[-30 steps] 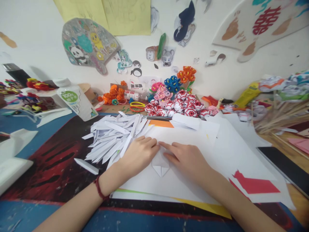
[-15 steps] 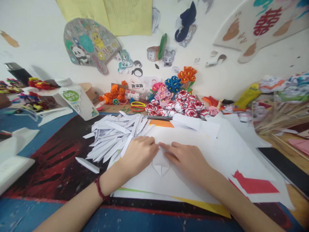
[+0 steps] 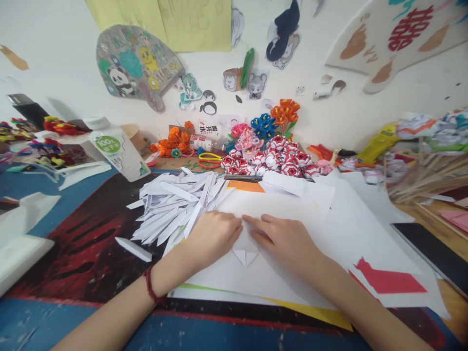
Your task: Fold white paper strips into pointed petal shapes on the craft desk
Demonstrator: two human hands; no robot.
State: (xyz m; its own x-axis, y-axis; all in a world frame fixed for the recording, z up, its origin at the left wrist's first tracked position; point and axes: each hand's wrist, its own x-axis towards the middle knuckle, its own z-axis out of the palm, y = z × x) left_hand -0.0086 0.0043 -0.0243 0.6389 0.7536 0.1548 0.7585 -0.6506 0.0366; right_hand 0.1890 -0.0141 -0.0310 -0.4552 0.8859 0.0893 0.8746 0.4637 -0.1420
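A small folded white paper (image 3: 245, 257) lies on larger white sheets, its pointed end with two triangular flaps facing me. My left hand (image 3: 215, 235) is closed, knuckles up, at the upper left of the folded paper. Its curled fingers grip the paper's edge, and the fingertips are mostly hidden. My right hand (image 3: 283, 236) rests at the paper's right side with the index finger stretched toward the left hand and the thumb apart, touching the paper. Left of my left hand lies a pile of folded white paper strips (image 3: 171, 207).
One loose strip (image 3: 133, 249) lies on the dark mat. Behind are red-and-white flowers (image 3: 281, 158), yellow-handled scissors (image 3: 209, 159) and a white bottle (image 3: 119, 151). On the right lie a red paper scrap (image 3: 391, 279) and a black phone-like slab (image 3: 435, 253).
My left hand has shifted very slightly down over the folded paper. The right hand stays nearly in place, and the whole view has drifted a little.
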